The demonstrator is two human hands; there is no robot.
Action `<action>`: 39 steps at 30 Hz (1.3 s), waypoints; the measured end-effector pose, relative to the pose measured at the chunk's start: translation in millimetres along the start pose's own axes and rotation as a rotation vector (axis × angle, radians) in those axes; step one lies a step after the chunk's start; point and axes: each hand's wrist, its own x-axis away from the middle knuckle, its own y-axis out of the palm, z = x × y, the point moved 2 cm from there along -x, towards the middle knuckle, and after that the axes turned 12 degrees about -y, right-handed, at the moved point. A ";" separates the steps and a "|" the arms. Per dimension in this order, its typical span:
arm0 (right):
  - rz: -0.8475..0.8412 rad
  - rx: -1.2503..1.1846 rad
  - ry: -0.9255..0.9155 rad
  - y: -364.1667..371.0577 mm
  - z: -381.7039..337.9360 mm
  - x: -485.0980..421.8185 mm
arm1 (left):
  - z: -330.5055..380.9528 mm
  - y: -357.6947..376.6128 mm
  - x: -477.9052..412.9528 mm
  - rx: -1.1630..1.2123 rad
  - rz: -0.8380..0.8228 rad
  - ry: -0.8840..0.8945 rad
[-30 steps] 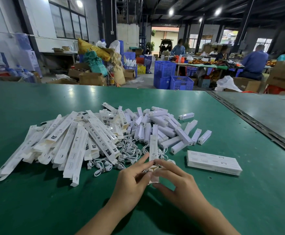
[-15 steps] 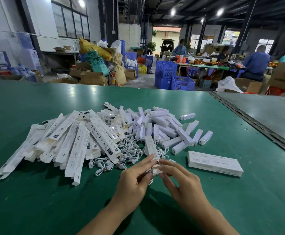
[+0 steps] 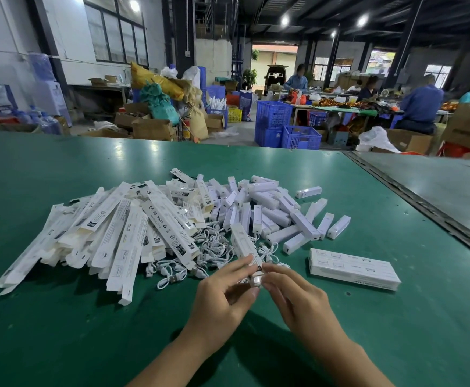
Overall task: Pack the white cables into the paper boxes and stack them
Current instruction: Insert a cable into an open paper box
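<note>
A long white paper box (image 3: pixel 242 243) points away from me, its near end pinched between my left hand (image 3: pixel 222 300) and my right hand (image 3: pixel 295 300). Both hands' fingertips meet at the box's open end flap. Loose coiled white cables (image 3: pixel 214 251) lie on the green table (image 3: pixel 60 331) just beyond my hands. To the left spreads a heap of flat unfolded paper boxes (image 3: pixel 122 233). Small white oblong units (image 3: pixel 278 216) are piled behind the cables. A short row of packed boxes (image 3: pixel 354 268) lies flat to my right.
The table's right edge meets a grey metal surface (image 3: pixel 437 191) along a dark seam. Beyond the far edge stand blue crates (image 3: pixel 287 129), cardboard cartons and sacks. Several people sit at another table at the back right.
The box in my hands has tilted from pointing straight away to leaning left, and my fingers have closed in on its near end flap.
</note>
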 end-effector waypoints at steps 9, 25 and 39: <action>0.082 -0.083 0.045 2.7 0.8 1.9 | 3.3 1.1 0.9 -0.039 0.045 0.029; -0.023 -0.053 -0.050 -1.9 1.6 -0.8 | 5.8 2.3 2.6 -0.096 0.051 0.068; 0.113 -0.246 0.286 0.4 2.4 1.5 | 12.1 4.9 2.3 -0.090 0.093 0.094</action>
